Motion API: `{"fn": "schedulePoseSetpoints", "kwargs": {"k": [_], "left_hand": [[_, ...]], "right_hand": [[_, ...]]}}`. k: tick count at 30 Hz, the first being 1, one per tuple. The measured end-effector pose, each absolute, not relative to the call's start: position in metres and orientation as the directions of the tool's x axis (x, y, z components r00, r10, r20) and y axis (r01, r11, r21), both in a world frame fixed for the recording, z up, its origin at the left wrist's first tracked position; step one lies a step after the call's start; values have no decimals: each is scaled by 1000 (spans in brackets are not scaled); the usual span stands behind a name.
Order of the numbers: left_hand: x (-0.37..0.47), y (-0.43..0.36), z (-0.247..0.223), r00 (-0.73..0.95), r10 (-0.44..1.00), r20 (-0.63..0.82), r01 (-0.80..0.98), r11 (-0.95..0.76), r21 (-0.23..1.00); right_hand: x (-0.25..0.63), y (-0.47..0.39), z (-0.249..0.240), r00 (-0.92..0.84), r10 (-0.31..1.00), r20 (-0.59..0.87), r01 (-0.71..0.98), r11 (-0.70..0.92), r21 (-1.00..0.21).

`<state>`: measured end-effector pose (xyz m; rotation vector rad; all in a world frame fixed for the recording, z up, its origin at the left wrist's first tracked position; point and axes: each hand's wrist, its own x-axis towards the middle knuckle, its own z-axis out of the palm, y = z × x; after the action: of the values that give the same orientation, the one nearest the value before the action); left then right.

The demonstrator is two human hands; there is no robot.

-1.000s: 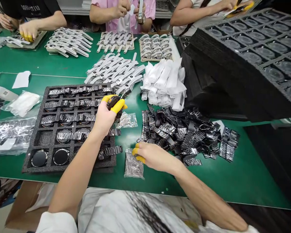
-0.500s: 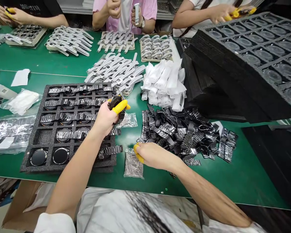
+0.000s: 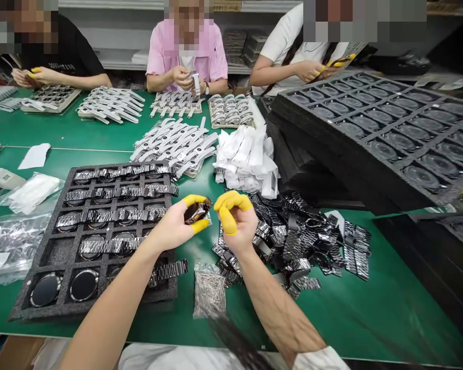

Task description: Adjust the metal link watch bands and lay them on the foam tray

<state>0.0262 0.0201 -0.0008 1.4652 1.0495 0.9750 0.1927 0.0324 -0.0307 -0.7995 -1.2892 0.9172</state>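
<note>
Watch (image 3: pixel 197 211), dark-cased, mid-table, gripped between yellow-covered fingers (image 3: pixel 199 226) of the left hand (image 3: pixel 173 226). Right hand (image 3: pixel 241 221), just right of it: thumb and fingertips pinched together, contents cannot be told. Left: foam tray (image 3: pixel 57 253) of watches, partly behind the left forearm (image 3: pixel 118 293). Near: bag of metal pins (image 3: pixel 209 294). Right: black link bracelets (image 3: pixel 304 241), heaped, partly hidden by the right hand. Far: white-strapped watches (image 3: pixel 173 141), white-wrapped bundles (image 3: pixel 247 154). Black T-shirt (image 3: pixel 71 46), far left: lettering too small to read.

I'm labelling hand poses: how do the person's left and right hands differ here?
The left hand holds a dark watch between spread fingers; the right hand has its fingers curled inward, with no item plainly visible. The left hand is nearer the foam tray, the right hand nearer the black bands. Both wear yellow finger covers.
</note>
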Motion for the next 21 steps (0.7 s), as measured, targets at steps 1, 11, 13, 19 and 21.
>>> {"fn": "schedulePoseSetpoints", "kwargs": {"k": [1, 11, 13, 19, 21], "left_hand": [[26, 20, 0, 297, 954, 24, 105, -58, 993], [25, 17, 7, 305, 950, -68, 39, 59, 998], [25, 16, 8, 301, 951, -75, 33, 68, 997], [25, 16, 8, 286, 955, -82, 17, 81, 997], [25, 16, 9, 273, 958, -92, 2, 95, 995]], "right_hand": [[190, 35, -35, 82, 878, 471, -63, 477, -877], [194, 45, -61, 120, 726, 677, 223, 645, -731], [196, 46, -68, 120, 749, 651, 215, 621, -754], [199, 49, -79, 90, 730, 677, 298, 629, -718], [199, 51, -78, 58, 717, 695, 281, 656, -700]]}}
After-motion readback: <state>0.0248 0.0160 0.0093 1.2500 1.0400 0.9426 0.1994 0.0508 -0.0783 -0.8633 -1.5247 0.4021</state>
